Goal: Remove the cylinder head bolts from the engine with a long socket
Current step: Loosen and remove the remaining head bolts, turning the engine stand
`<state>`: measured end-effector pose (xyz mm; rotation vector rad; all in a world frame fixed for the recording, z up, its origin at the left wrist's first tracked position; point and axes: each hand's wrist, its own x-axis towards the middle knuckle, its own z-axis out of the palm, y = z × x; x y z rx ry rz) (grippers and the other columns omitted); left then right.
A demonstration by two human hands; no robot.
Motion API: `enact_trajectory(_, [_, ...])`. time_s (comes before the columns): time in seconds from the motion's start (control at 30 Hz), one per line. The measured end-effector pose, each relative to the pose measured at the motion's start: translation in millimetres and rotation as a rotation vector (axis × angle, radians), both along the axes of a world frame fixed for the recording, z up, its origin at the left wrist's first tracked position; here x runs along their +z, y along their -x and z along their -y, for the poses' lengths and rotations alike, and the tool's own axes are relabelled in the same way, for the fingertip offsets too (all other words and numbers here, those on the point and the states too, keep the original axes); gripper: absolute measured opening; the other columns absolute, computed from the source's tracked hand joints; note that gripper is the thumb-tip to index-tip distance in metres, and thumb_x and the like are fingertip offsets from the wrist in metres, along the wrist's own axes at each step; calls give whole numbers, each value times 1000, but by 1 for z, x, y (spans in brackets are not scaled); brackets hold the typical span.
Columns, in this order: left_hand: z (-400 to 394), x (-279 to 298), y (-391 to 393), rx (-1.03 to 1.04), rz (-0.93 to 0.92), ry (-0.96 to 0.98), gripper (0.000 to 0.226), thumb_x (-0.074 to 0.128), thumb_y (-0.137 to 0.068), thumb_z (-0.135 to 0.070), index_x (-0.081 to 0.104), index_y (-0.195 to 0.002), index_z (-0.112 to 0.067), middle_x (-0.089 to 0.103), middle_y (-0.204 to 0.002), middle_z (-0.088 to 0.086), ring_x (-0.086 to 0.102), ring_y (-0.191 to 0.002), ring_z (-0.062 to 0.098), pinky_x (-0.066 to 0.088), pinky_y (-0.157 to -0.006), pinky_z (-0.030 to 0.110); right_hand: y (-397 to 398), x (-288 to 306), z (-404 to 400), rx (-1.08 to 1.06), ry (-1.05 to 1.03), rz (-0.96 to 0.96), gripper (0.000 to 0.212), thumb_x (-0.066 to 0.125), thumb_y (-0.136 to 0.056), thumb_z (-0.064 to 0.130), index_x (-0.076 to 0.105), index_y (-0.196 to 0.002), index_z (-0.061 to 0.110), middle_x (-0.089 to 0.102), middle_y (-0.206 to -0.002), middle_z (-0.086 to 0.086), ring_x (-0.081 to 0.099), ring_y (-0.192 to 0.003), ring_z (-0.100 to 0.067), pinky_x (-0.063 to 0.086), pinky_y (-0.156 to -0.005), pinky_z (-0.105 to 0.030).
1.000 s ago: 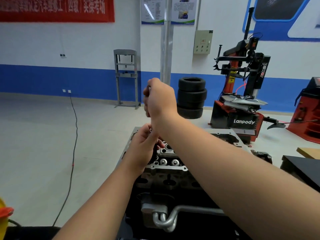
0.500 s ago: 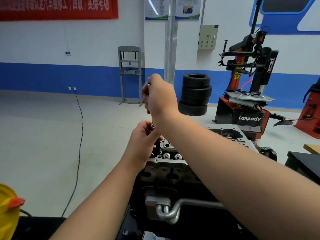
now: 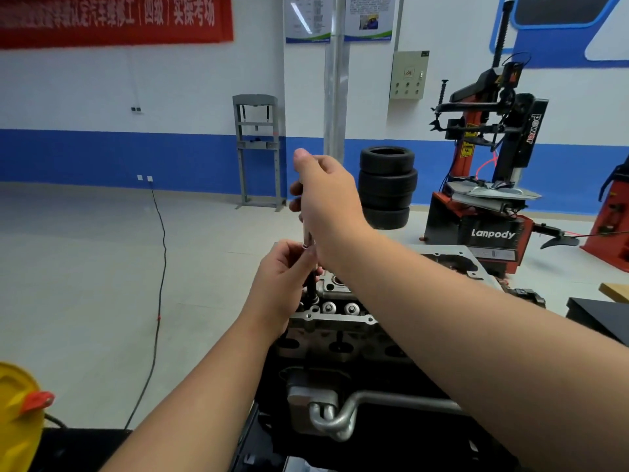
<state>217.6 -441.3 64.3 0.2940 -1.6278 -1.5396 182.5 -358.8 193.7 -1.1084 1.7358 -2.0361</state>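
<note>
Workshop floor, blue-banded wall behind. Tyre changer [image 3: 490,185] at right rear, stack of tyres [image 3: 387,187] just left of it, both well apart from the work.

Engine [image 3: 340,335] sits low centre, cylinder head [image 3: 343,310] uppermost, valve gear exposed. Coolant pipe [image 3: 343,417] runs across the near face. Yellow container [image 3: 17,417] at lower left edge.

Right hand [image 3: 326,195] is raised above the head, fingers curled round the top of the long socket [image 3: 308,240], thumb up. Left hand [image 3: 286,284] sits lower, fingers and thumb pinching the shaft where it goes down toward the head. The tool stands near upright over the far left part of the head. Its lower tip is hidden by the left hand; a dark stem shows just below the fingers, but I cannot tell whether that is the socket or a bolt in it.

Cylinder head bolts: none seen separately; whichever is engaged lies under the left hand.

Judgement: step in hand is working one bolt at the far left, either spinning it out by hand or lifting it clear in the socket. Next move calls for keeping the tool straight on its axis so the bolt does not bind or drop out, then drawing it straight up clear of the head.
</note>
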Motion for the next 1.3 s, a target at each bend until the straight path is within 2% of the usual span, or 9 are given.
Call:
enact_trajectory(0.17, [-1,4,-2,-20,30,32,51,72,-81,-52,63,-101,-5,66,-85,7,58,-78,20,47,-74,41,-3,-6,7,50,108,70,32,47,-96,34,53,-70,18,45,-62,2,39,-59,-15,33,-58,-32])
enact_trajectory(0.3, [-1,3,-5,-152,77,37,46,47,-90,-66,74,-88,-29,73,-91,0,67,-84,18,48,-79,37,14,1,6,285,21,89,44,54,-97,44,41,-62,20,33,-51,4,26,-46,-14,24,-50,-30])
enact_trajectory(0.43, [-3,3,-4,-86,90,61,40,53,-86,-68,74,-83,-35,75,-91,0,72,-83,16,51,-79,39,21,4,-1,419,-11,152,38,49,-99,31,41,-64,18,30,-50,4,22,-47,-15,23,-50,-29])
enact_trajectory(0.67, [0,1,3,101,14,46,26,79,-85,-16,62,-96,1,65,-75,2,53,-68,18,46,-59,34,-3,-2,10,32,24,-66,25,46,-97,15,58,-96,-7,48,-71,-5,43,-63,-9,39,-59,-26])
enact_trajectory(0.73, [0,2,1,57,12,41,32,73,-81,-28,65,-100,-3,67,-79,4,55,-72,21,47,-61,35,-3,-6,11,-2,46,-155,28,42,-99,13,56,-91,-11,44,-66,-4,38,-53,-5,36,-52,-20])
enact_trajectory(0.9, [-2,0,-5,-115,77,69,46,48,-88,-67,74,-89,-30,74,-90,3,69,-85,18,46,-79,43,19,4,0,369,34,70,42,50,-101,32,39,-62,19,31,-48,5,24,-47,-15,22,-49,-29])
enact_trajectory(1.03, [-3,2,-4,-70,47,59,39,55,-87,-66,74,-85,-31,74,-87,0,70,-83,17,50,-79,40,16,4,-4,369,13,126,35,49,-101,25,42,-67,18,31,-52,3,23,-49,-15,22,-53,-31])
enact_trajectory(1.17, [-1,2,-1,38,-13,26,28,78,-91,-41,65,-89,-15,70,-74,-3,64,-71,11,49,-70,36,1,5,4,53,-8,28,23,51,-99,23,50,-78,14,48,-69,-3,44,-66,-20,40,-66,-40])
enact_trajectory(1.3, [-2,4,-2,24,-7,17,33,77,-85,-34,65,-98,-6,67,-82,15,58,-75,23,45,-69,43,-2,0,8,1,18,-113,27,44,-96,17,46,-68,17,43,-63,-1,39,-57,-15,37,-58,-34])
